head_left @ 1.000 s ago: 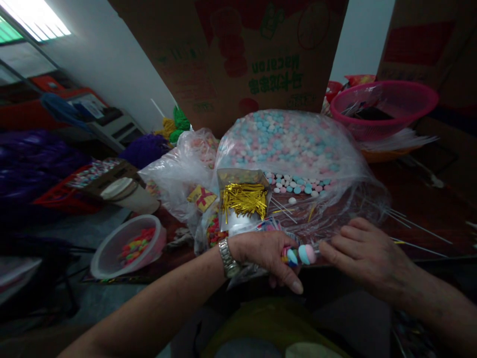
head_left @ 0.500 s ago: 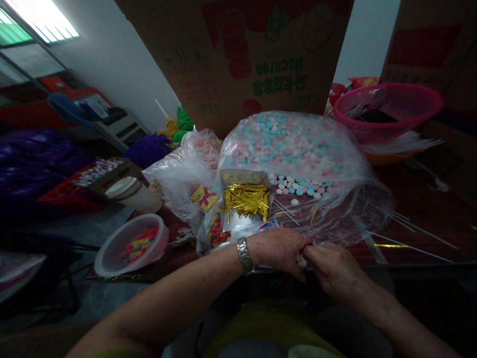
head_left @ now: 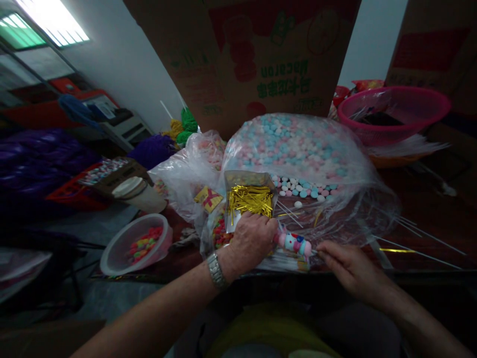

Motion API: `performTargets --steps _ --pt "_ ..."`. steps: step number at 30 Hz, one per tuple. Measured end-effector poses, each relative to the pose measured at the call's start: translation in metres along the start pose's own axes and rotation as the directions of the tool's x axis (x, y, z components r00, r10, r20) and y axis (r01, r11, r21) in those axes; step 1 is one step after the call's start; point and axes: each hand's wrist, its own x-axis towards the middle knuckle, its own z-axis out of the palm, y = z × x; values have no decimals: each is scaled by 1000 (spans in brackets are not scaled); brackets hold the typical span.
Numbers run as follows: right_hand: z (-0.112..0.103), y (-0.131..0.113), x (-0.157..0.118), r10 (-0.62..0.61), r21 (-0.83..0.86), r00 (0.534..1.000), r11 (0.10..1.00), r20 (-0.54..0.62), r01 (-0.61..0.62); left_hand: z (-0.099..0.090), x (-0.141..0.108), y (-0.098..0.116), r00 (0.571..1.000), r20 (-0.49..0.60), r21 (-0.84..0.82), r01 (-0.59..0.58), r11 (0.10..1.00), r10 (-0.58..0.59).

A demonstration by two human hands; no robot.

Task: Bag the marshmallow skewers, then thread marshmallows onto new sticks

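Observation:
A wrapped candy skewer (head_left: 294, 243) in pink, blue and white lies crosswise between my hands. My left hand (head_left: 255, 238), with a metal watch on its wrist, is closed round the skewer's left end. The fingertips of my right hand (head_left: 345, 261) pinch its right end. Gold twist ties (head_left: 251, 200) fill a small open box (head_left: 230, 177) just beyond my left hand. Behind it, a large clear bag (head_left: 298, 144) holds pastel candies, and some loose pastel candies (head_left: 298, 188) lie at its mouth. Thin white sticks (head_left: 289, 213) rest beside the box.
A clear bowl (head_left: 112, 251) of colourful candies stands at the left edge, near a white bucket (head_left: 128, 189). A pink basket (head_left: 421, 107) sits at the back right. The large cardboard box (head_left: 223, 64) rises behind. More sticks (head_left: 428, 236) lie at right.
My hands were together; now they are apart, left hand shifted left and right hand slightly right. The candy skewer shows between them. The view has shifted slightly.

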Motion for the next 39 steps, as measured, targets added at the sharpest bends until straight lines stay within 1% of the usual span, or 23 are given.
performTargets --steps 2,4,7,9,11,13,16,20,22,24,26,28,29,30,31,32,33,34,35,36,37,38,39 --pt "1 0 1 -60 -63 997 996 -55 57 3 -1 2 1000 -2 -48 -17 999 17" --pt "-3 2 2 -209 -290 968 943 -141 161 2 -1 0 997 58 -142 -37 989 46" --pt "-13 3 4 -463 -616 875 734 -143 287 -5 0 -4 971 209 -402 -26 915 119" --pt "-16 1 8 -563 -669 821 646 -93 367 -9 4 -4 946 274 -540 0 841 176" --pt "-13 -2 12 -599 -642 799 635 -58 429 -11 8 0 935 283 -592 -3 806 211" --pt "-7 -6 17 -565 -582 823 688 -53 435 -10 12 4 935 271 -616 -12 787 226" --pt "-3 -5 22 -455 -490 887 791 -72 366 -5 15 6 939 275 -658 27 752 207" --pt "-13 2 19 -380 -465 923 829 -62 311 -3 11 -2 922 293 -743 53 667 254" --pt "-19 4 16 -349 -442 936 846 -39 297 -5 8 -5 911 330 -686 52 726 246" --pt "-21 5 11 -305 -382 952 880 0 282 -6 7 -7 925 338 -513 29 858 171" --pt "-18 4 7 -234 -273 972 934 26 232 -9 5 -8 963 247 -309 -28 951 109" --pt "-10 6 4 -120 -69 992 990 27 121 -11 3 -11 995 61 -188 -61 980 73" --pt "-4 7 2 -46 68 999 997 10 46 -12 0 -13 997 -68 -183 -38 982 26" --pt "3 8 1 34 221 999 975 -11 -30 -11 -2 -15 975 -214 -229 8 973 -58" --pt "10 9 1 111 377 993 922 -29 -92 -10 -5 -17 918 -350 -335 61 940 -184" --pt "18 10 1 180 518 983 845 -34 -136 -6 -7 -17 828 -443 -496 93 863 -344" --pt "26 10 2 233 629 972 760 -28 -164 -2 -9 -16 729 -451 -689 82 720 -515" --pt "34 9 4 266 708 964 683 -13 -179 2 -10 -13 660 -360 -865 30 502 -660" --pt "40 6 6 275 759 961 623 15 -190 7 -10 -8 644 -191 -976 -41 215 -741" --pt "47 3 8 269 788 962 582 47 -201 10 -9 -2 691 13 -991 -88 -101 -723" --pt "52 -2 10 251 797 965 567 72 -207 13 -7 5 754 179 -925 -90 -369 -632" --pt "57 -6 12 229 786 970 582 86 -207 13 -3 12 795 275 -831 -86 -549 -541" --pt "61 -10 14 207 754 976 629 74 -191 12 1 17 806 332 -747 -92 -658 -490"
